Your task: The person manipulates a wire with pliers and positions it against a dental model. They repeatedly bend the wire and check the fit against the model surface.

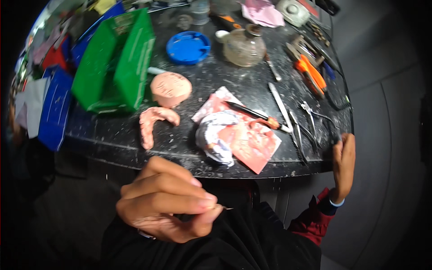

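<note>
In front of my body my left hand [166, 198] is closed, thumb and fingertips pinching a short, thin wire [228, 208]. At the table's right edge my right hand [344, 164] has its fingers drawn together beside a dark, curved tool handle [332, 120]; what lies inside them is hidden. Beyond my left hand are a pink horseshoe-shaped dental cast [150, 123] and a pink plaster block [171, 88] with dark writing. A white dental cast [213, 137] rests on a pink wax sheet [256, 155], which also carries a black-handled wax knife [247, 110].
Green bin [130, 67] and blue bins [56, 108] crowd the left. Farther back stand a blue round lid [188, 47] and a glass spirit burner [245, 46]. On the right lie a metal spatula [280, 104], pliers [310, 117] and an orange-handled tool [310, 74].
</note>
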`<state>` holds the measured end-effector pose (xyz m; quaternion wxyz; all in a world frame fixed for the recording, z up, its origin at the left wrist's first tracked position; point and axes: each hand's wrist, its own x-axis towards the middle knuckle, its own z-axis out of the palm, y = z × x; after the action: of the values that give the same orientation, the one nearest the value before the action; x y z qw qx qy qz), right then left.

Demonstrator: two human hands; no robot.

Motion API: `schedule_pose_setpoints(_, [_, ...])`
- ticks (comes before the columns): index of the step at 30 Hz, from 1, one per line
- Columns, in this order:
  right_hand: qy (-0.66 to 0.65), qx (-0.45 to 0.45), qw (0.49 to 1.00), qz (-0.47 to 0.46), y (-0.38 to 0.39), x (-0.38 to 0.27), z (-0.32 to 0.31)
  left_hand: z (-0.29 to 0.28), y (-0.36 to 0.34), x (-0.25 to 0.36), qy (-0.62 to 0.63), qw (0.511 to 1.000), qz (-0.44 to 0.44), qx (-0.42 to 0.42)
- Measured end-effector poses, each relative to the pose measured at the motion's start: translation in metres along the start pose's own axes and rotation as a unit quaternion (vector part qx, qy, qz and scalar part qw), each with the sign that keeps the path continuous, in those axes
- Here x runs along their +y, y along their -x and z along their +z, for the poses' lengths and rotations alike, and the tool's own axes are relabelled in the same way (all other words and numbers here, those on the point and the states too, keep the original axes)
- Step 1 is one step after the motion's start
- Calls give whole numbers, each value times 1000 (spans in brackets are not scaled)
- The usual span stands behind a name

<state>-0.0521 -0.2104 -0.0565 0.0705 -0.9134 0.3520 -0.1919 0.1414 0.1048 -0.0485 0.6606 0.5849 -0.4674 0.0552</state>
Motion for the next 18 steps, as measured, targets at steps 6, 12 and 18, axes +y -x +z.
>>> schedule_pose_setpoints(6, [36,152,988,17,12,-9,-13,3,6,4,39,999,7,33])
schedule_pose_setpoints(12, [-310,174,895,-271,67,-111,19,15,10,14,112,993,-12,37])
schedule_pose_setpoints(18, [-242,91,908,-328,68,-151,18,26,16,22,162,986,-8,46])
